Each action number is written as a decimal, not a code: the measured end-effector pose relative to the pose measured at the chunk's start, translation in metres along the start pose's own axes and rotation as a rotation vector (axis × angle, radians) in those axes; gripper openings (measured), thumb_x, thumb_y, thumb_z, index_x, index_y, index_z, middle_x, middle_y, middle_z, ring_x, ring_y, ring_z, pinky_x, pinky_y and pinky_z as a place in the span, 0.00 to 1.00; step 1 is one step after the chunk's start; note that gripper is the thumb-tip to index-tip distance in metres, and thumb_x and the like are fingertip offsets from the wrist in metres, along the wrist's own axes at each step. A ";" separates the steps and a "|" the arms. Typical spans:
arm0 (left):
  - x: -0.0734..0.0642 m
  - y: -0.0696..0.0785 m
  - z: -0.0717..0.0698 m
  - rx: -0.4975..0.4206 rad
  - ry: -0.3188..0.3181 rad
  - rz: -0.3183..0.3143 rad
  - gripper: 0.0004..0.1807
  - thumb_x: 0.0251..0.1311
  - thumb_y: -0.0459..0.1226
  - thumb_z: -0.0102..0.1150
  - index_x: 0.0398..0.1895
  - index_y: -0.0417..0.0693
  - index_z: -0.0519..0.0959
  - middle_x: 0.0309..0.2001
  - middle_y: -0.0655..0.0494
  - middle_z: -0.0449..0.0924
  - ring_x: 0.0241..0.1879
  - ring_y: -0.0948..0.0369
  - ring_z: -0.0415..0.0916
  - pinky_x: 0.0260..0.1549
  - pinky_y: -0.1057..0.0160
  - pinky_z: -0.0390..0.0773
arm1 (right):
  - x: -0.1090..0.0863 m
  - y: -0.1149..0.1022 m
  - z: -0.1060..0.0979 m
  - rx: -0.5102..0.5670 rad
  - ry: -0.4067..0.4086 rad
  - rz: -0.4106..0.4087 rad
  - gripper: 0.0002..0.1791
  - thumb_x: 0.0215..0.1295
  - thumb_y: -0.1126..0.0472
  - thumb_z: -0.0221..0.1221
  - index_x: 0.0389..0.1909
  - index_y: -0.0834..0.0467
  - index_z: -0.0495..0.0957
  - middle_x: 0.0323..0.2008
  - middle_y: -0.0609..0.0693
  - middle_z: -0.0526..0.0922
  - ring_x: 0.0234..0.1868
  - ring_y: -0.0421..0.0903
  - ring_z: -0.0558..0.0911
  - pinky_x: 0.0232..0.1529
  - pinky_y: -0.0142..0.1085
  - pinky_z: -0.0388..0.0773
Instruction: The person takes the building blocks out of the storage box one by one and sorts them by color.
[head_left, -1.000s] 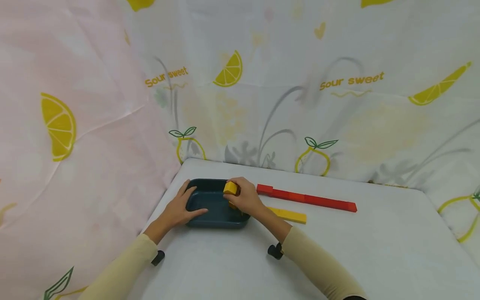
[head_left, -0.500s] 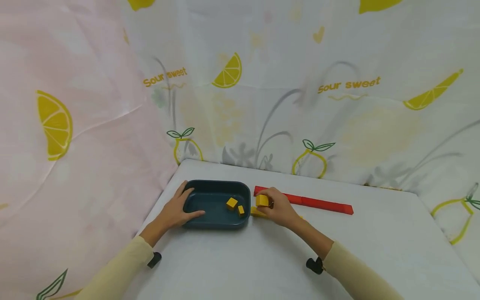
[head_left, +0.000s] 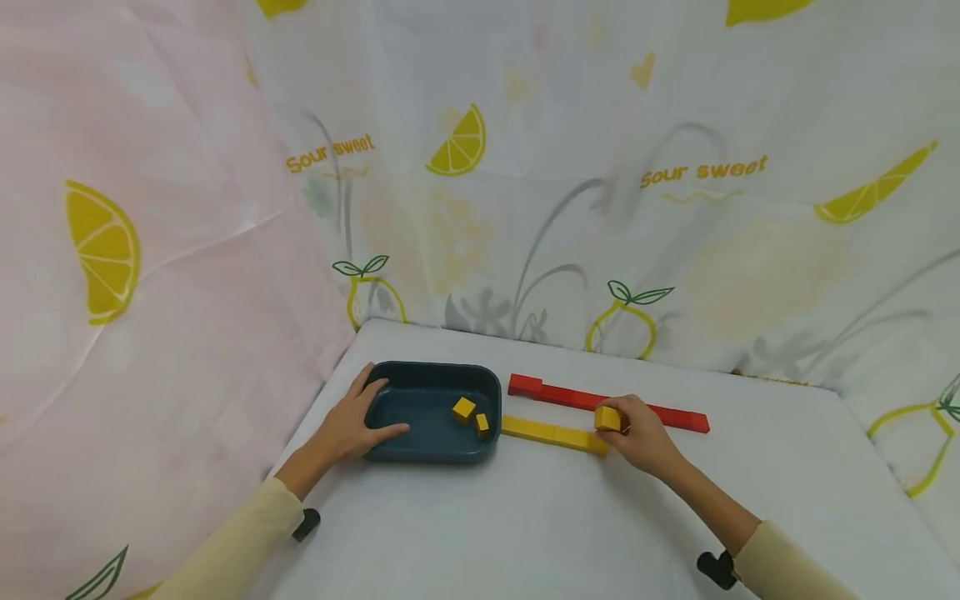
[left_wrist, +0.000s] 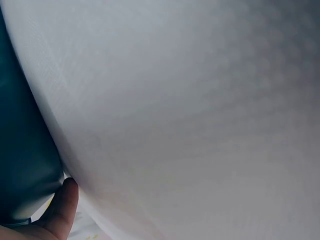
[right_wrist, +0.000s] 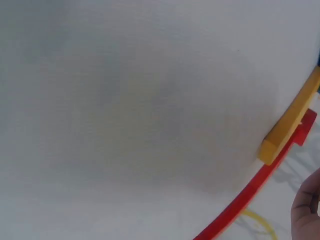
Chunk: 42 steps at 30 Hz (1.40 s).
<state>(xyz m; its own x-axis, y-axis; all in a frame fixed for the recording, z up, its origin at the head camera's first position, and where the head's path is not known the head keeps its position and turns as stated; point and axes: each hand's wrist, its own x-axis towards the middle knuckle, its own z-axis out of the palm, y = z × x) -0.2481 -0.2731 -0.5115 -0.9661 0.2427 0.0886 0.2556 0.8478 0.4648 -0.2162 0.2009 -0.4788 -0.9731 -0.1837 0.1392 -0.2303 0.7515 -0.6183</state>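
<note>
My right hand (head_left: pixel 645 437) pinches a yellow block (head_left: pixel 607 418) just above the right end of a row of yellow blocks (head_left: pixel 551 433). Only a few of its fingers show at the edge of the right wrist view. On the left, my left hand (head_left: pixel 352 425) holds the left end of a dark blue-green tray (head_left: pixel 435 455), thumb reaching over the inside. In the left wrist view a finger (left_wrist: pixel 64 205) lies against the tray's outer wall (left_wrist: pixel 25 135). Two more yellow pieces, a larger block (head_left: pixel 463 409) and a smaller one (head_left: pixel 482 425), lie inside the tray.
Behind the yellow row runs a longer row of red blocks (head_left: pixel 570 397), partly hidden by my right hand. The white-covered table (head_left: pixel 480 533) meets a lemon-print cloth (head_left: pixel 525 233) at the back. The yellow row's left end is close to the tray.
My right hand has moved right from over the tray, along the yellow row to its right end, with the yellow block. The left hand stays at the tray.
</note>
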 end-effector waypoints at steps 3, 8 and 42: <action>0.001 -0.001 -0.002 0.006 0.009 -0.002 0.56 0.51 0.68 0.63 0.75 0.45 0.58 0.80 0.44 0.39 0.70 0.37 0.60 0.59 0.33 0.69 | -0.001 0.011 -0.005 -0.010 0.004 0.000 0.20 0.56 0.66 0.70 0.50 0.61 0.79 0.43 0.55 0.79 0.39 0.47 0.76 0.39 0.31 0.80; 0.003 -0.001 -0.002 -0.003 -0.005 -0.003 0.56 0.50 0.68 0.63 0.75 0.45 0.58 0.80 0.43 0.38 0.72 0.38 0.57 0.61 0.34 0.67 | -0.007 0.029 -0.006 0.003 0.016 -0.009 0.18 0.55 0.66 0.70 0.47 0.61 0.80 0.41 0.54 0.79 0.38 0.46 0.73 0.35 0.26 0.75; 0.004 -0.001 -0.001 0.007 -0.026 -0.015 0.57 0.51 0.70 0.60 0.76 0.46 0.57 0.80 0.45 0.37 0.72 0.38 0.57 0.61 0.33 0.66 | -0.001 0.045 0.002 -0.028 -0.266 0.176 0.24 0.53 0.62 0.72 0.52 0.62 0.80 0.40 0.50 0.80 0.36 0.45 0.74 0.35 0.31 0.78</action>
<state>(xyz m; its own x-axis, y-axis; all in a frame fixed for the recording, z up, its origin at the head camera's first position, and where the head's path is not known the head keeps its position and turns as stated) -0.2520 -0.2734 -0.5102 -0.9684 0.2423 0.0583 0.2415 0.8545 0.4599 -0.2257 0.2334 -0.5087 -0.9624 -0.2059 -0.1774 -0.0624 0.8027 -0.5931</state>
